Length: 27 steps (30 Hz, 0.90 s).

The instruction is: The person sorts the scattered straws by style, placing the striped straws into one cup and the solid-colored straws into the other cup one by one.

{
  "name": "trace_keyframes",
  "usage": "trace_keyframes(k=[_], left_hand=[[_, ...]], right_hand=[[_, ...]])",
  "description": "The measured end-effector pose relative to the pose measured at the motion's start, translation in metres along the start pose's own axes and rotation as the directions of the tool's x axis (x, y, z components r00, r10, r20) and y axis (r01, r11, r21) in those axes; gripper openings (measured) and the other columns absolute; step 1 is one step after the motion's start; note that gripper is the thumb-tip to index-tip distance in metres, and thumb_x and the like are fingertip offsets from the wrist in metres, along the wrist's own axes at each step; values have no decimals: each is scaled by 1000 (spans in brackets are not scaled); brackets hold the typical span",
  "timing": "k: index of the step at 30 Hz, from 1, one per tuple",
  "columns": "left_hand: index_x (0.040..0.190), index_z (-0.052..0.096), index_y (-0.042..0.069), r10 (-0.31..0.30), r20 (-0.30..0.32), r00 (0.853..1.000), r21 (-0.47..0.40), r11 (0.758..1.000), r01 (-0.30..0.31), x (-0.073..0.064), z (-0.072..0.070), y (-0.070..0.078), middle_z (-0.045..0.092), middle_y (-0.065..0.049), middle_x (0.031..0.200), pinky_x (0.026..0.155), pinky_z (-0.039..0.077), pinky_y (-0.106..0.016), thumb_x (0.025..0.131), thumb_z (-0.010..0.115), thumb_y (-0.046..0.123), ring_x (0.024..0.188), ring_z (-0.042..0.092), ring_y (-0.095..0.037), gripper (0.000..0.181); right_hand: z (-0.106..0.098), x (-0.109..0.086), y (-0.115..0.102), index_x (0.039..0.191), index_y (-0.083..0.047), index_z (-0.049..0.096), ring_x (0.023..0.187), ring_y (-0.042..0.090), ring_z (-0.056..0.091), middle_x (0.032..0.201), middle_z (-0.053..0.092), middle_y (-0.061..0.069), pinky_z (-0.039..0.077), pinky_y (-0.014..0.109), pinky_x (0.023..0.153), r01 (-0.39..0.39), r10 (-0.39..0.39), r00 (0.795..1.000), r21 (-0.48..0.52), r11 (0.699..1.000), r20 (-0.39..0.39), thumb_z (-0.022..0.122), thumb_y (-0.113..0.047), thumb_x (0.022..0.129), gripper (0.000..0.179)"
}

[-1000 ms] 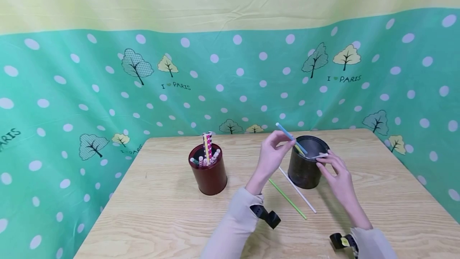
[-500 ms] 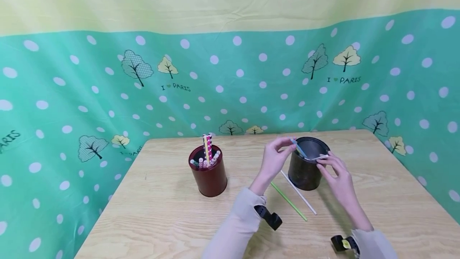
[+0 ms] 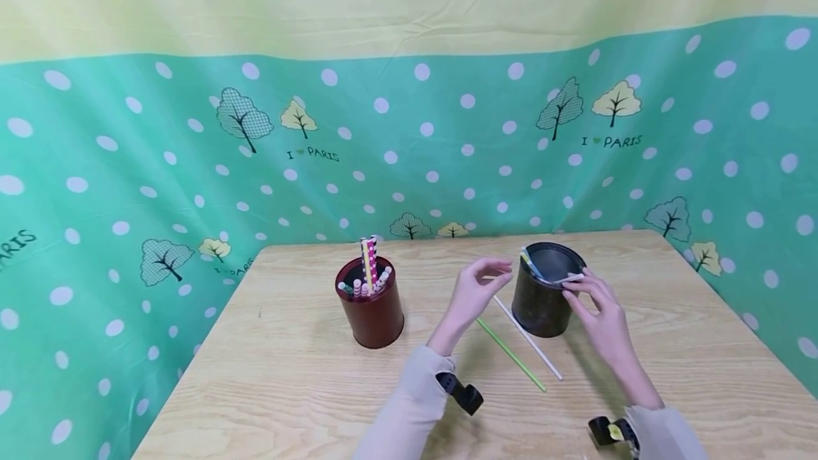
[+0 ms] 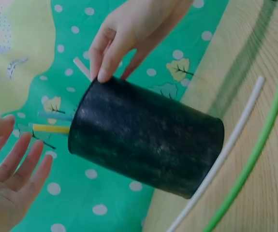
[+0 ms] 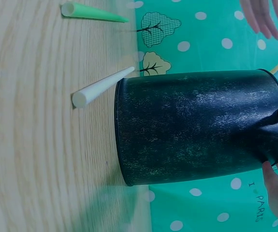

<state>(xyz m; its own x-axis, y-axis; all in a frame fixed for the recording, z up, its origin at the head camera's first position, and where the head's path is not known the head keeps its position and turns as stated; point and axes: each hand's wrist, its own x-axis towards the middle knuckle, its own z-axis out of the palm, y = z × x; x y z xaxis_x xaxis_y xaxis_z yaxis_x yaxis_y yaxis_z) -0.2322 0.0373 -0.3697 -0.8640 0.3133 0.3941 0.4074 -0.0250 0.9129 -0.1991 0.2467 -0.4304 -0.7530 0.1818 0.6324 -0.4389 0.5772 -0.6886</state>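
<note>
A black cylindrical holder (image 3: pixel 542 311) stands upright on the table at the right. My right hand (image 3: pixel 603 321) grips its rim from the right, thumb and fingertips on the edge. Beside those fingers a white stick (image 4: pixel 82 68) pokes out of the holder. Leaning on the opposite side of the rim are a blue stick (image 4: pixel 56 116) and a yellow stick (image 4: pixel 51 129). My left hand (image 3: pixel 474 291) hovers to the left of the holder, fingers loosely bent and holding nothing. Palm and spread fingers of it show in the left wrist view.
Left of the black holder, a white stick (image 3: pixel 530 341) and a green stick (image 3: pixel 511 355) lie on the wooden table (image 3: pixel 281 382). Further left stands a dark red holder (image 3: pixel 378 321) with several patterned sticks (image 3: pixel 370 261). A green dotted cloth (image 3: pixel 447 183) hangs behind the table.
My left hand lowered the blue stick into the black holder, let go of it and drew back to the left. My right hand stayed on the rim.
</note>
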Motion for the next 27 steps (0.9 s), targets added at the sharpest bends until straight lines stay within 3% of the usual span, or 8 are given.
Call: trace_keyframes(k=[2,9,13,21,27], left_hand=[[104,59,-8,-8,33,999,29,1000,7,-2,-3,-4,61,-21,98,75,48,-19,82,59,1,91,58,-26,23],[101,62,1,-44,119,992,130,991,28,-3,-7,-42,64,-9,97,73,48,-18,82,62,11,85,59,-8,22],[100,63,2,-73,182,981,181,983,39,-6,-10,-48,63,-7,99,73,47,-18,82,61,11,85,58,-9,20],[100,63,2,-133,302,944,293,955,41,-10,-15,-55,63,-4,97,75,46,-17,82,61,12,84,56,-6,20],[98,64,4,-171,360,917,402,915,13,-13,-17,-61,64,-4,96,80,44,-20,80,64,12,86,56,-8,20]], right_hand=[[-1,0,-5,92,3,64,121,13,38,101,57,14,27,5,92,2,-2,1000,-4,1000,-1,62,4,78,15],[1,-2,2,92,3,64,120,11,38,101,57,12,28,7,93,35,-35,999,15,999,-14,63,0,79,13],[2,-1,6,92,1,65,120,10,38,102,58,9,28,9,95,58,-57,998,29,998,-23,63,-4,80,13],[1,1,1,92,4,64,120,4,36,101,56,17,29,6,91,7,-7,1000,10,1000,6,62,0,79,13],[0,0,1,92,4,64,120,4,36,101,56,17,29,6,92,-1,1,1000,4,1000,7,62,0,79,13]])
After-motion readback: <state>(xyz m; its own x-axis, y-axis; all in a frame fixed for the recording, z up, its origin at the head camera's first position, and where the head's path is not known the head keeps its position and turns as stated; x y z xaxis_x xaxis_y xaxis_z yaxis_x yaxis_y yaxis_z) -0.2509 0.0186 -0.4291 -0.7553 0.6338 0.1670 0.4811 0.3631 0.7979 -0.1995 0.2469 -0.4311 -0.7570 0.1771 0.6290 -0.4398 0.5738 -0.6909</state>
